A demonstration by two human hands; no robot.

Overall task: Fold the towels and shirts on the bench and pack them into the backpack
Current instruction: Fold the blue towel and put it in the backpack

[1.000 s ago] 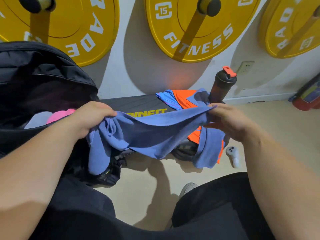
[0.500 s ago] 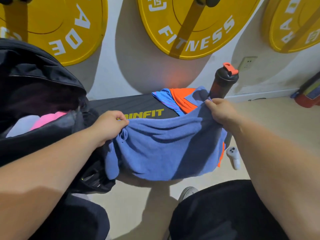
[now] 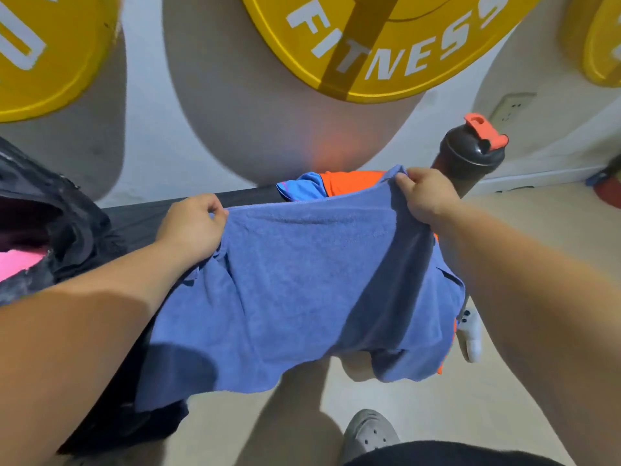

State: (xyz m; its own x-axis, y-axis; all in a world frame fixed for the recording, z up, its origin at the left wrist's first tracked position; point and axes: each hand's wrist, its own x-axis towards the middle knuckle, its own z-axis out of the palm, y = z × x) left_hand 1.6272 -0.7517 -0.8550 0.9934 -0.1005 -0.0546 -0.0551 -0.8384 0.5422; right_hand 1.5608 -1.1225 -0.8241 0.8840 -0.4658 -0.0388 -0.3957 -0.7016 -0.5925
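Note:
A blue towel (image 3: 302,290) hangs spread out in front of me, stretched between both hands. My left hand (image 3: 191,227) pinches its top left corner. Gripping the top right corner is my right hand (image 3: 426,196). Behind the towel an orange and blue shirt (image 3: 329,186) lies on the black bench (image 3: 141,213). The black backpack (image 3: 50,230) stands open at the left, with pink cloth (image 3: 16,264) inside it.
A black shaker bottle (image 3: 467,159) with an orange lid stands right of the bench. A white controller (image 3: 470,334) lies on the floor. My grey shoe (image 3: 369,432) is below. Yellow weight plates (image 3: 386,45) hang on the wall behind.
The bunched towel has been pulled open and lifted. My hands moved apart and upward, and the towel now hangs flat between them.

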